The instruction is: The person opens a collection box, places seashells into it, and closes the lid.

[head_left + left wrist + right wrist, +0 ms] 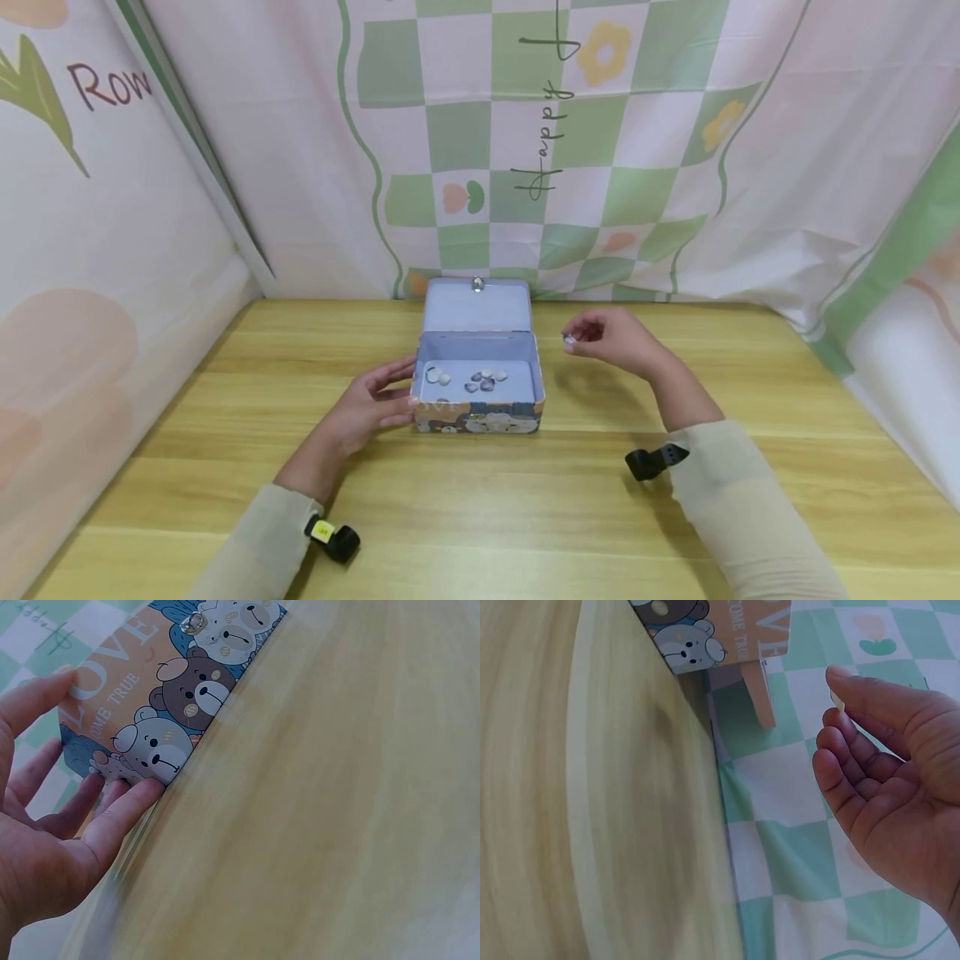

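An open-lidded tin box (478,417) with cartoon bears on its front stands on the table. Inside it lie several small white and grey shell-like pieces (487,383). My left hand (363,408) rests against the box's left side, fingers spread and fairly straight, with fingertips at its front corner and along the side. To the right of the box, my right hand (618,340) is raised above the table. Between its thumb and forefinger it pinches a small whitish shell-like piece (837,700), mostly hidden by the fingertips.
The box's lid (477,307) leans back toward the checkered curtain (517,142), its metal clasp (477,284) at the top edge. Wood-grain table (480,517) extends in front and to both sides. Another curtain (112,250) closes off the left.
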The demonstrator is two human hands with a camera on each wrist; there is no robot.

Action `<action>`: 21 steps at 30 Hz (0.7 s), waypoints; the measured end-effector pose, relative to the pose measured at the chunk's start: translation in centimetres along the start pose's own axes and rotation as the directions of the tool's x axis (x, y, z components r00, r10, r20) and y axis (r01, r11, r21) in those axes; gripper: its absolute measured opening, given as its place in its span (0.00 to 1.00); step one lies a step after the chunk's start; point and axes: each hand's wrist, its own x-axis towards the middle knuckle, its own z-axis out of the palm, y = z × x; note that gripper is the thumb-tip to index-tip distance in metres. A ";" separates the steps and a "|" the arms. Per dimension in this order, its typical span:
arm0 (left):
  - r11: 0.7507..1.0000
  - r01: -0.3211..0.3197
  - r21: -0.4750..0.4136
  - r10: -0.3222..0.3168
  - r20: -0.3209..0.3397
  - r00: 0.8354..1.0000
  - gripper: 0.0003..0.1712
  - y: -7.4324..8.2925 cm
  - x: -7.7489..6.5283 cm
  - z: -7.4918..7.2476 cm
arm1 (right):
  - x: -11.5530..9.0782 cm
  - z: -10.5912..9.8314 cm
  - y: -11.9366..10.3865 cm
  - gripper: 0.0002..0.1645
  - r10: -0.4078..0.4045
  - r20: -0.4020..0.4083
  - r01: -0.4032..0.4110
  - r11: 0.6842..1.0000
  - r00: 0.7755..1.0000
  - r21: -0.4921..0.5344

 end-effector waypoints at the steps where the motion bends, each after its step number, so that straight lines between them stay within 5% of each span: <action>1: 1.000 0.000 0.000 0.000 0.000 1.000 0.44 0.0 0.0 0.0 | 0.1 0.0 -0.1 0.13 -0.006 0.001 0.006 1.000 1.000 0.001; 21: 1.000 -0.001 -0.011 0.001 0.008 1.000 0.44 -0.1 0.1 -0.1 | 1.7 0.3 -4.2 0.12 -0.052 0.068 0.054 0.998 0.996 -0.033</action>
